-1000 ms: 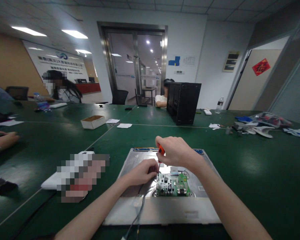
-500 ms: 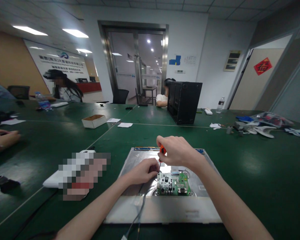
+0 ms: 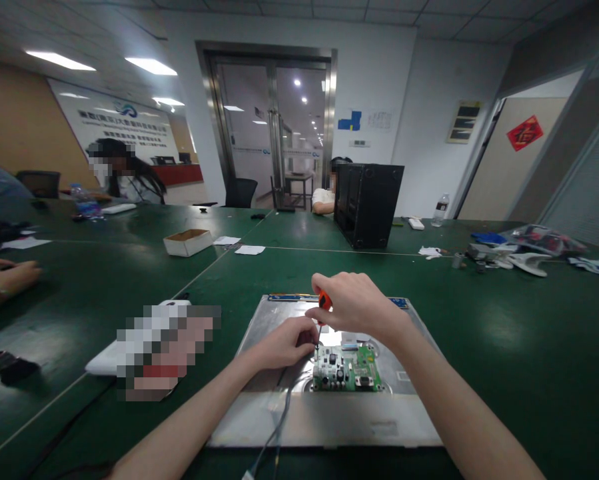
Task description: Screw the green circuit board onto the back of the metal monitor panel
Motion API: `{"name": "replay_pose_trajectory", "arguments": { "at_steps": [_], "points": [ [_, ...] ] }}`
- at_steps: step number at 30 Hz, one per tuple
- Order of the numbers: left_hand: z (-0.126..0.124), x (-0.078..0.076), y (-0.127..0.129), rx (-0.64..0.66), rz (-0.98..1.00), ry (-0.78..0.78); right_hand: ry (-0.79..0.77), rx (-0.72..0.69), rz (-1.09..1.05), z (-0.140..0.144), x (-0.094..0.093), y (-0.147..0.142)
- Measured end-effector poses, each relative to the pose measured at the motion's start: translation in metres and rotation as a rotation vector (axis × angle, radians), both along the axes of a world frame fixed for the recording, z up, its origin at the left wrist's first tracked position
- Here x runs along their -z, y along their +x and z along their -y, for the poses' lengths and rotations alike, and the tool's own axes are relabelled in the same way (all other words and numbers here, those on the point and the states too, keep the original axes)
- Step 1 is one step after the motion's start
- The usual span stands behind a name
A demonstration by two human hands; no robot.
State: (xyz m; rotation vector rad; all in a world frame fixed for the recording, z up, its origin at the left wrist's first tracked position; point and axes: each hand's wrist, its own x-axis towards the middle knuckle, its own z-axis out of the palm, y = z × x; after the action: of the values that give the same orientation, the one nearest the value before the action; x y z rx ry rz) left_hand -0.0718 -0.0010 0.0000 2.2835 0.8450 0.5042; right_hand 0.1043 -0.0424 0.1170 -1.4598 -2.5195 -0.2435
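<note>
Screwdriver (image 3: 324, 301) work is in hand: I take the step to be screwing or unscrewing at the upper left corner of the circuit board (image 3: 346, 370), just below the middle of the frame. The next move, as I judge it, calls for light downward pressure and short twists, with the shaft lined up over that corner. I have the right hand (image 3: 356, 301) grasping the orange handle, its forearm slanting up from the lower right, knuckles uppermost. The left hand (image 3: 288, 343) reaches in from the lower left and sits low over the metal panel (image 3: 354, 419), thumb and fingers drawn together beside the tip; from here I can't fairly tell whether they pinch anything. The board lies flat on the panel, and a cable (image 3: 283, 415) runs left of it toward the bottom edge.
</note>
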Motion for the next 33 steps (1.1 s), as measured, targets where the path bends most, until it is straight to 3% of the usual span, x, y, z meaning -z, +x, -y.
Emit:
{"name": "replay_pose_trajectory", "arguments": {
  "at_steps": [4,10,17,24,33],
  "points": [
    [0.0008,-0.0007,0.0001,-0.008,0.004,0.008,-0.017,0.050,0.028,-0.0029,0.0005,-0.0015],
    [0.0013,-0.0004,0.0001,-0.013,0.009,0.011,-0.032,-0.019,-0.007,0.0021,-0.0015,-0.0008],
    [0.0022,-0.0014,0.0004,-0.012,0.006,0.018,-0.041,0.061,0.035,-0.0026,-0.0014,-0.0006],
    [0.0022,0.0000,0.0005,-0.016,0.002,0.029,-0.027,-0.019,-0.006,-0.0005,-0.0007,0.0005],
    [0.0023,-0.0029,0.0005,-0.004,-0.018,0.029,-0.022,0.034,0.019,-0.0023,-0.0002,-0.0004]
  ]
}}
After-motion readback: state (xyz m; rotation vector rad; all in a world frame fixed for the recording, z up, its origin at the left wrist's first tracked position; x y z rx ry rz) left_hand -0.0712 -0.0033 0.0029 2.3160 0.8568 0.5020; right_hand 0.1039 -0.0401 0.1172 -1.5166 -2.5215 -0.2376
